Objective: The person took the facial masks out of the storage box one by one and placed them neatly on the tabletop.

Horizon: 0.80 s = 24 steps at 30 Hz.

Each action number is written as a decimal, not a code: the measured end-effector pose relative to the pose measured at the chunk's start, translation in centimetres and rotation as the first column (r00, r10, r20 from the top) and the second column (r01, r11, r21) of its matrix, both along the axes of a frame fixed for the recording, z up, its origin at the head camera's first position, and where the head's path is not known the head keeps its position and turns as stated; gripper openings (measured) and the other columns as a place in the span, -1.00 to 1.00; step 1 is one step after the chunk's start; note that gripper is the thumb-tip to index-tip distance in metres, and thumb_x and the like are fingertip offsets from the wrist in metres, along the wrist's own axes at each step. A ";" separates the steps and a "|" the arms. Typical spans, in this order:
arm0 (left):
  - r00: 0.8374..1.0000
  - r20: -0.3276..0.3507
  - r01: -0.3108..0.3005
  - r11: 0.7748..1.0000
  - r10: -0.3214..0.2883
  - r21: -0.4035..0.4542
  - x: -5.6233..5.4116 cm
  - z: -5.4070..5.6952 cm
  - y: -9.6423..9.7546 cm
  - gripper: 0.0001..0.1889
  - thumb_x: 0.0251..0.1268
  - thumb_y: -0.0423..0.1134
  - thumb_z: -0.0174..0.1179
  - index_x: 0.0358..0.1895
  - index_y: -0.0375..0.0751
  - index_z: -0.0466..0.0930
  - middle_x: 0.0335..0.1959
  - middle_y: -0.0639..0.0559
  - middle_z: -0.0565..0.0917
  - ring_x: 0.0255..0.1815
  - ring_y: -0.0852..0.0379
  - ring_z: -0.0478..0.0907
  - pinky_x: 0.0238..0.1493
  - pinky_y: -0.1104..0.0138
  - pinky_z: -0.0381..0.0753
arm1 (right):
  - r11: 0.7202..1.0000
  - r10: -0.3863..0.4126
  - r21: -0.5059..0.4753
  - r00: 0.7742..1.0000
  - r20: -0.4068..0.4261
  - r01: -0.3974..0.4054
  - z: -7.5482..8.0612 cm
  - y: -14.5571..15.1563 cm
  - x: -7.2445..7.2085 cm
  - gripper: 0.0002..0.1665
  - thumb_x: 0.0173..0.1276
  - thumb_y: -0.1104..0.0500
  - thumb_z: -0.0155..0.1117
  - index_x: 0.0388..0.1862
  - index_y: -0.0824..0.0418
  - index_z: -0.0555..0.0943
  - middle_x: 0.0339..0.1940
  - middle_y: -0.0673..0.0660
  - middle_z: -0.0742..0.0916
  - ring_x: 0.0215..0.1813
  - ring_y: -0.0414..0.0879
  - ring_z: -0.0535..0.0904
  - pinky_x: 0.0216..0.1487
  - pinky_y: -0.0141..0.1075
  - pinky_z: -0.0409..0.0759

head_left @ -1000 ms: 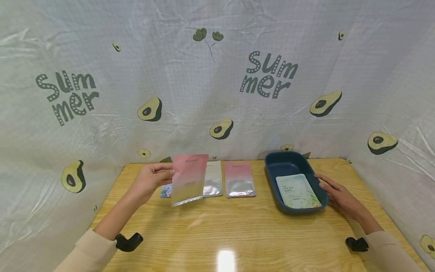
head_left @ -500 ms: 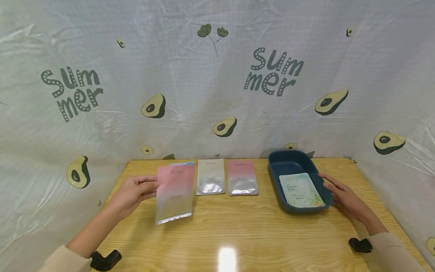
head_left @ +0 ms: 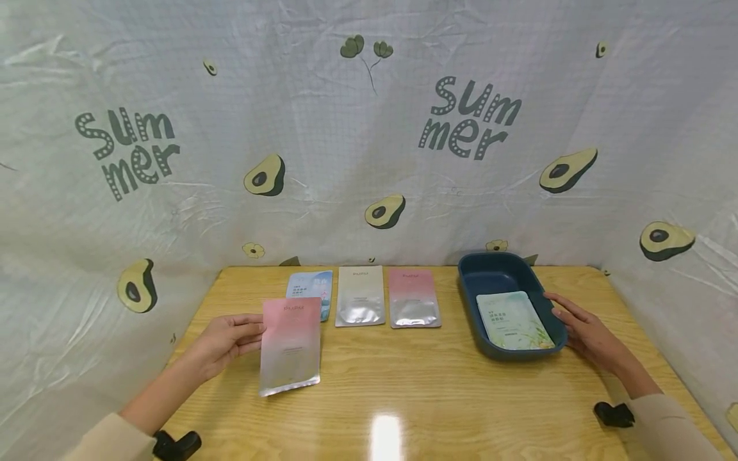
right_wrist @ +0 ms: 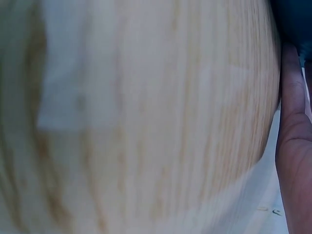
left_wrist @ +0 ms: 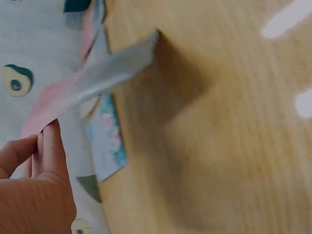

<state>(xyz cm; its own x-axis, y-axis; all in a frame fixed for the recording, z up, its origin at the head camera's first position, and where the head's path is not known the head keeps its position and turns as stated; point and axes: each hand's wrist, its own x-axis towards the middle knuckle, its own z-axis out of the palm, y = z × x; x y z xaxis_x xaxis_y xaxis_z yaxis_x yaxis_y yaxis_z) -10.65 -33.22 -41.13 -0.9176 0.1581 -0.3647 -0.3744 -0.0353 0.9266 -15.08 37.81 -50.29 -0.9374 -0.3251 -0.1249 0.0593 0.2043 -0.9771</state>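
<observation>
My left hand (head_left: pixel 227 342) pinches a pink-to-silver face mask packet (head_left: pixel 291 346) by its left edge, thumb against fingers. In the left wrist view the packet (left_wrist: pixel 92 80) bends slightly and hangs above the table. Behind it lies a blue floral packet (head_left: pixel 311 285), partly covered in the head view. My right hand (head_left: pixel 590 339) touches the right side of a dark blue basin (head_left: pixel 490 275) with its fingers fairly straight. Inside the basin rests a pale green packet (head_left: pixel 513 320). Only part of the right hand (right_wrist: pixel 297 141) shows in the right wrist view, against the basin.
A cream packet (head_left: pixel 360 294) and another pink packet (head_left: pixel 414 298) lie in a row with the blue one along the back of the wooden table (head_left: pixel 403 378). A printed cloth (head_left: pixel 323 128) hangs behind the table and at its sides.
My left hand has drawn the pink packet left and toward me, uncovering the cream packet and part of the blue one. The right hand has stayed at the basin.
</observation>
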 end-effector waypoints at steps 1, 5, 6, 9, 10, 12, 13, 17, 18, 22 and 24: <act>1.000 0.018 -0.014 1.000 0.014 -0.004 0.0 -0.6 0.0 -0.58 0.52 -0.45 0.10 0.32 -0.64 0.39 -0.17 0.00 0.74 -0.14 0.17 0.72 0.02 0.27 0.74 | 1.000 -0.002 0.007 1.000 0.000 0.002 0.1 0.0 0.0 -0.35 0.74 0.00 -0.20 0.71 -0.01 -0.01 0.48 -0.15 0.26 0.19 -0.45 0.54 0.06 -0.40 0.68; 0.998 0.037 -0.046 0.998 0.047 -0.033 0.3 -2.3 -0.3 -0.56 0.52 -0.50 0.08 0.33 -0.73 0.31 -0.21 -0.03 0.73 -0.18 0.17 0.71 -0.02 0.26 0.76 | 1.000 -0.005 0.027 1.000 0.010 0.005 0.2 -0.2 -0.1 -0.33 0.73 -0.03 -0.19 0.71 -0.02 -0.01 0.57 0.03 0.16 0.19 -0.48 0.51 0.08 -0.41 0.67; 0.998 0.033 -0.048 0.998 0.049 -0.038 0.3 -2.6 -0.4 -0.55 0.51 -0.50 0.07 0.33 -0.74 0.30 -0.21 -0.03 0.72 -0.18 0.17 0.71 -0.03 0.27 0.76 | 1.000 -0.007 0.030 1.000 0.012 0.007 0.3 -0.3 -0.1 -0.33 0.74 -0.03 -0.19 0.71 -0.02 -0.01 0.58 0.06 0.15 0.19 -0.49 0.51 0.08 -0.41 0.67; 0.999 0.026 -0.045 0.998 0.046 -0.050 0.2 -3.1 -0.8 -0.56 0.51 -0.52 0.05 0.32 -0.76 0.28 -0.23 -0.04 0.71 -0.19 0.19 0.70 -0.04 0.27 0.76 | 0.999 -0.012 0.033 1.000 0.015 0.011 0.3 -0.3 -0.1 -0.33 0.74 -0.02 -0.19 0.71 -0.01 -0.02 0.58 0.07 0.13 0.19 -0.49 0.51 0.07 -0.41 0.67; 0.999 0.025 -0.042 0.998 0.044 -0.056 0.2 -3.2 -1.0 -0.55 0.52 -0.52 0.05 0.33 -0.76 0.28 -0.23 -0.04 0.71 -0.19 0.20 0.70 -0.04 0.27 0.76 | 0.999 -0.012 0.034 1.000 0.016 0.011 0.3 -0.2 -0.1 -0.33 0.74 -0.02 -0.19 0.71 -0.01 -0.02 0.59 0.08 0.13 0.19 -0.49 0.51 0.07 -0.41 0.67; 0.999 0.026 -0.037 0.997 0.039 -0.068 0.1 -3.4 -1.1 -0.54 0.53 -0.51 0.03 0.34 -0.77 0.25 -0.22 -0.04 0.71 -0.18 0.20 0.71 -0.04 0.26 0.77 | 0.999 -0.012 0.040 1.000 0.020 0.011 0.4 -0.2 -0.1 -0.33 0.74 -0.03 -0.19 0.71 -0.02 -0.02 0.61 0.12 0.11 0.19 -0.50 0.50 0.07 -0.42 0.66; 0.999 0.028 -0.033 0.997 0.035 -0.074 0.0 -3.4 -1.3 -0.54 0.54 -0.50 0.02 0.35 -0.78 0.23 -0.22 -0.04 0.71 -0.18 0.19 0.71 -0.04 0.26 0.77 | 0.999 -0.013 0.042 1.000 0.023 0.012 0.4 -0.2 -0.1 -0.33 0.73 -0.04 -0.18 0.71 -0.02 -0.02 0.62 0.16 0.09 0.19 -0.51 0.49 0.08 -0.42 0.66; 0.999 0.037 -0.036 0.995 0.039 -0.091 -0.5 -3.9 -1.4 -0.51 0.58 -0.46 0.00 0.38 -0.78 0.17 -0.19 -0.06 0.75 -0.17 0.16 0.74 -0.03 0.22 0.76 | 0.998 -0.024 0.054 0.999 0.033 0.022 0.4 -0.2 -0.2 -0.31 0.72 -0.08 -0.17 0.71 -0.04 -0.02 0.64 0.36 -0.01 0.17 -0.53 0.48 0.08 -0.45 0.64; 0.999 0.036 -0.035 0.994 0.039 -0.099 -0.6 -4.0 -1.3 -0.50 0.59 -0.44 0.00 0.38 -0.78 0.17 -0.19 -0.07 0.75 -0.17 0.15 0.74 -0.04 0.22 0.77 | 0.998 -0.025 0.053 0.999 0.032 0.023 0.4 -0.2 -0.2 -0.31 0.72 -0.08 -0.17 0.71 -0.04 -0.02 0.64 0.36 -0.01 0.17 -0.53 0.49 0.08 -0.46 0.64; 0.999 0.012 -0.030 0.987 0.032 -0.158 -0.8 -4.6 -0.9 -0.55 0.57 -0.44 0.04 0.30 -0.80 0.28 -0.21 -0.10 0.77 -0.22 0.13 0.76 -0.11 0.24 0.79 | 0.999 -0.020 0.051 1.000 0.022 0.019 0.3 -0.2 -0.2 -0.32 0.73 -0.06 -0.18 0.71 -0.03 -0.02 0.63 0.29 0.03 0.18 -0.51 0.49 0.08 -0.46 0.64; 1.000 0.000 -0.026 0.980 0.027 -0.196 -0.8 -4.7 -0.6 -0.58 0.55 -0.45 0.07 0.25 -0.80 0.35 -0.22 -0.12 0.77 -0.26 0.12 0.76 -0.16 0.26 0.80 | 0.998 -0.016 0.055 1.000 0.018 0.015 0.3 -0.2 -0.2 -0.32 0.73 -0.06 -0.19 0.71 -0.03 -0.02 0.63 0.27 0.04 0.19 -0.52 0.48 0.09 -0.46 0.63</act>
